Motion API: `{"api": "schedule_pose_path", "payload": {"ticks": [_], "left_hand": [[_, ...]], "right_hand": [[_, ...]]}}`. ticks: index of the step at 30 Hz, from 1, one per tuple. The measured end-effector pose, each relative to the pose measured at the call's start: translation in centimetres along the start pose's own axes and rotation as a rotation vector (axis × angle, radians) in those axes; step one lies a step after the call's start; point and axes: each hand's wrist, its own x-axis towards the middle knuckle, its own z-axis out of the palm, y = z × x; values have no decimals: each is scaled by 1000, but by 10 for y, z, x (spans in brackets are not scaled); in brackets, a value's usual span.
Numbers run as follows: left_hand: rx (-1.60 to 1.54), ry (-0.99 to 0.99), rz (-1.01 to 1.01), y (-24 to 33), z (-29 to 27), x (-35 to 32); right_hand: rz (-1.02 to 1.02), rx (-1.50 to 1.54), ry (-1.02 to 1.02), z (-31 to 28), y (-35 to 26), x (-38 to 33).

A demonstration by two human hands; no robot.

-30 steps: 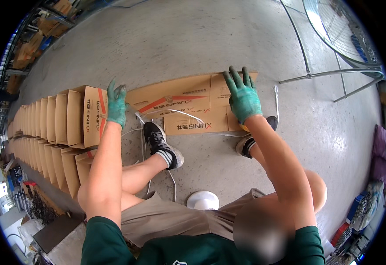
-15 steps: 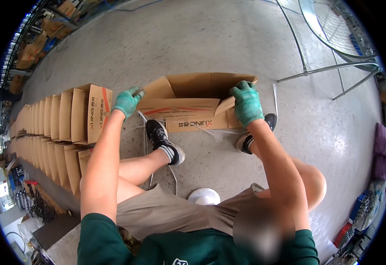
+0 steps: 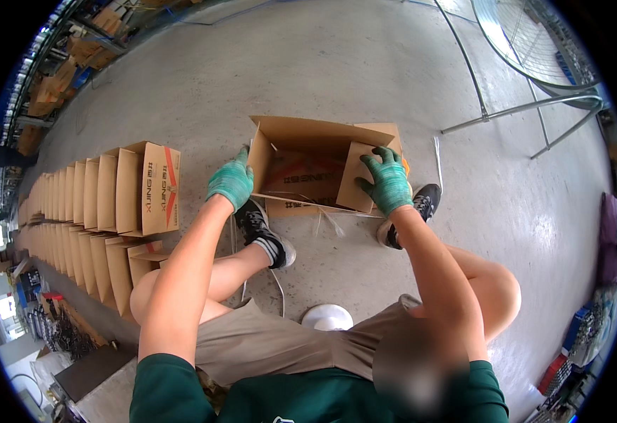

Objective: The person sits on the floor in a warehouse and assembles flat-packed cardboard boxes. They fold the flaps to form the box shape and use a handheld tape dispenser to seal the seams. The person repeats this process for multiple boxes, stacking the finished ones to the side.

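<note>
A brown cardboard box point(image 3: 308, 134) stands opened out between my feet, its mouth facing up, with print visible on the inside bottom area. At its left end my left hand point(image 3: 231, 185), in a green glove, grips the side wall near the edge. My right hand point(image 3: 387, 180), also gloved in green, lies with spread fingers on the flap point(image 3: 354, 169) folded in at the right end. Beneath the box, part of a flat cardboard piece point(image 3: 287, 209) shows. Something orange point(image 3: 406, 167) peeks out behind my right hand; its kind is hidden.
Two long rows of opened cardboard boxes point(image 3: 160, 187) stand on the left. White straps point(image 3: 333, 225) trail over the floor near my shoes point(image 3: 255, 225). A large metal stand fan point(image 3: 534, 106) is at the upper right. A round white object point(image 3: 327, 317) sits between my legs.
The flattened box has been opened into a rectangular shape. My left hand has moved right and nearer with its end; my right hand has shifted slightly left and spread over the flap.
</note>
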Motion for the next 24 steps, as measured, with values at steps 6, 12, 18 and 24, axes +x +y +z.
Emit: {"api": "schedule_pose_path", "payload": {"ticks": [6,12,18,24], "left_hand": [[-223,-453,322,-14,-2,0],[-153,-316,72,21,-4,30],[-231,314,26,10,68,30],[-951,228,84,3,77,27]], "right_hand": [[9,201,143,21,22,-10],[587,932,42,19,56,12],[774,1069,-19,-27,2,46],[485,796,-135,38,44,-1]]}}
